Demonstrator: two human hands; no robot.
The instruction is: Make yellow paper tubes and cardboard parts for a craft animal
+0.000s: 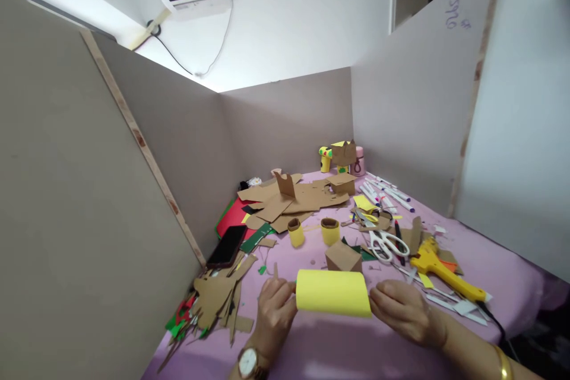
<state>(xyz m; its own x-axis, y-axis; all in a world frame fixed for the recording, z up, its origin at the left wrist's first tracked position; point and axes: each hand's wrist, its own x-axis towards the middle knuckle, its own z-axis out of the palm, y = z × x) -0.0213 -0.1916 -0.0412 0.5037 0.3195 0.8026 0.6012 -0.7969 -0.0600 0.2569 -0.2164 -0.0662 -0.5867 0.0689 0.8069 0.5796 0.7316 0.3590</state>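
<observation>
A curved sheet of yellow paper point(333, 293) spans the space between my two hands, above the front of the table. My left hand point(275, 309), with a watch at its wrist, pinches the sheet's left end. At the opposite end, my right hand point(403, 310) grips the right edge with closed fingers. Whether anything sits inside the curve is hidden. Just behind the sheet stands a small cardboard box point(343, 257). Farther back are two short tubes wrapped in yellow, a left tube point(295, 234) and a right tube point(330, 233).
To the right lie a yellow glue gun point(445, 270), white-handled scissors point(386, 246) and several markers point(386, 193). Cardboard scraps point(218, 300) and a phone point(227, 246) are at left. Large cardboard pieces point(307, 197) cover the back. Grey partitions point(289, 124) enclose the table.
</observation>
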